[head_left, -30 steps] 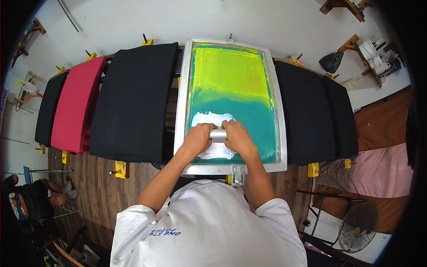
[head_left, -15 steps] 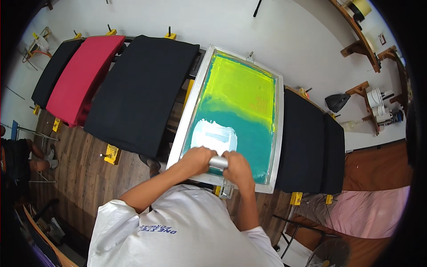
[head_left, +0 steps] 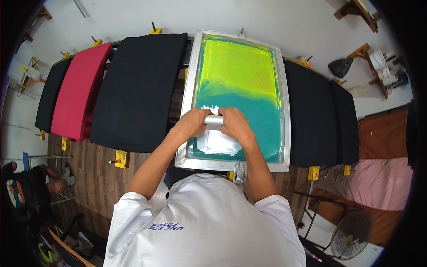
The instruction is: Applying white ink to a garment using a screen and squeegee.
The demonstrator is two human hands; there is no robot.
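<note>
My left hand [head_left: 194, 122] and my right hand [head_left: 235, 123] both grip a silver squeegee [head_left: 214, 119], one at each end of its bar. The squeegee lies across the left half of a screen printing frame [head_left: 287, 133], which has a metal rim. White ink [head_left: 219, 141] covers a patch of the mesh on the near side of the squeegee, and a little shows beyond it. The far part of the screen [head_left: 235, 62] is yellow-green, the near part teal. Both hands are closed; the squeegee's lower edge is hidden beneath them.
Left of the frame, black shirts [head_left: 138, 89] and a red shirt [head_left: 81, 89] lie over boards with yellow clamps [head_left: 121, 159]. More black cloth [head_left: 311, 115] lies at right. A person [head_left: 31, 191] sits at far left. A fan [head_left: 351, 233] stands at lower right.
Both hands have pushed the squeegee away from me, from the near rim to about mid-screen. The white patch now lies on its near side. The view has shifted slightly.
</note>
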